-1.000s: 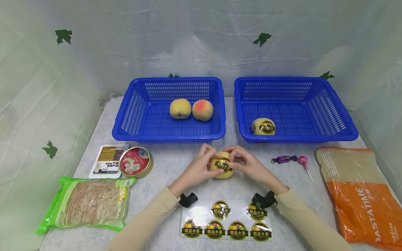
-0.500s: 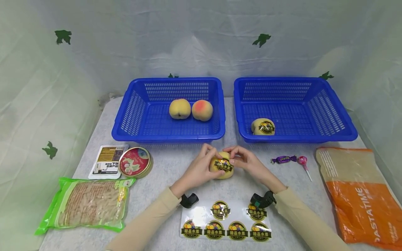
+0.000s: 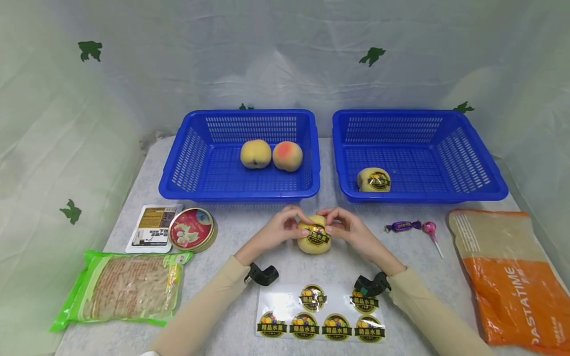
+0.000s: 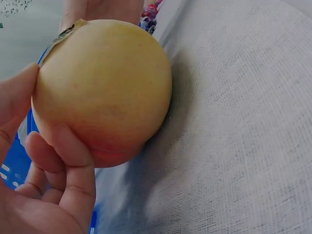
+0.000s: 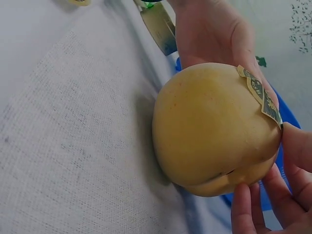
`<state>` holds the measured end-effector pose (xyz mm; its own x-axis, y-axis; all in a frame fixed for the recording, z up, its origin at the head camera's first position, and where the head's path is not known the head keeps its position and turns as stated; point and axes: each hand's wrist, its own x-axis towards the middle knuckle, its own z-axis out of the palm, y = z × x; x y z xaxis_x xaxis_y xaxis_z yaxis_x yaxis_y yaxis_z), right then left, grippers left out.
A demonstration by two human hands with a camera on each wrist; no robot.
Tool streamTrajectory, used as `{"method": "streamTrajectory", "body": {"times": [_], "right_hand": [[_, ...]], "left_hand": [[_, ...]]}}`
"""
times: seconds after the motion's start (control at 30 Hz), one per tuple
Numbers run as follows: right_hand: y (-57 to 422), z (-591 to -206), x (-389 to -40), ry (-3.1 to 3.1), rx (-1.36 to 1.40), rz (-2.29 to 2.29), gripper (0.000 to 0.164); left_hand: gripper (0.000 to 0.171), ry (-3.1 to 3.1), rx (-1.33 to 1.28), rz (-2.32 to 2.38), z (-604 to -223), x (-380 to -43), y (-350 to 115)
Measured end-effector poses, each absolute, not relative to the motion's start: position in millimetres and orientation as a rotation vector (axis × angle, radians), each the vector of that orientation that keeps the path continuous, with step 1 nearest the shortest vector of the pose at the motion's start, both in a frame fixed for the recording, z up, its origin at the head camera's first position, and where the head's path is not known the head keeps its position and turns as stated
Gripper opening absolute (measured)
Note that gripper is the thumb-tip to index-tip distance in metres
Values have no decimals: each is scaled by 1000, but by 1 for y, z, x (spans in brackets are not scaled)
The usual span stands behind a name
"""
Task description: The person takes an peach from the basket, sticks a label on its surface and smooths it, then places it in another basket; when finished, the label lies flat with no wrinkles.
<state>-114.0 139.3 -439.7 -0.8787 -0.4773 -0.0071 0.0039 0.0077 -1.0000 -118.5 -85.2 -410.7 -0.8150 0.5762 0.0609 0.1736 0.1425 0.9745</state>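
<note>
A yellow peach (image 3: pixel 313 246) sits on the table between my two hands. A black and gold fruit sticker (image 3: pixel 318 234) lies across its upper side. With thumb and curled fingers my left hand (image 3: pixel 278 230) holds the peach from the left, the thumb at the sticker's left end. On the other side my right hand (image 3: pixel 352 235) grips it, its thumb by the sticker's right end. The left wrist view shows fingertips (image 4: pixel 73 146) against the peach's skin. In the right wrist view, the sticker's edge (image 5: pixel 263 100) stands slightly off the peach's surface.
A sheet of stickers (image 3: pixel 278 299) lies in front. Behind are a blue basket (image 3: pixel 240 194) with two peaches and another blue basket (image 3: pixel 423 194) with one stickered peach. Round tin (image 3: pixel 191 230), white packet (image 3: pixel 149 232), green-edged bag (image 3: pixel 129 289), candy (image 3: pixel 403 226), lollipop (image 3: pixel 429 227) and orange bag (image 3: pixel 512 282) lie around.
My left hand has shifted slightly up and back; its thumb has moved from the sticker's lower part up to its left end. The right hand and peach stay nearly in place.
</note>
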Motion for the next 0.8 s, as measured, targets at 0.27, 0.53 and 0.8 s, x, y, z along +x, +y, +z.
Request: {"method": "streamTrajectory", "body": {"times": [0.27,0.53,0.8], "right_hand": [[146,-439,-110,1913,-560,-2001,16],[168,-428,-103,1935,-606,-2015,20],[210,-423,-100,1934,-656,-2087,22]], "left_hand": [[20,2148,743,1648,-414,-117,-85],[26,2189,774,1569,-435,-125,-87],[64,2401,1011,1155,-428,-125,-92]]}}
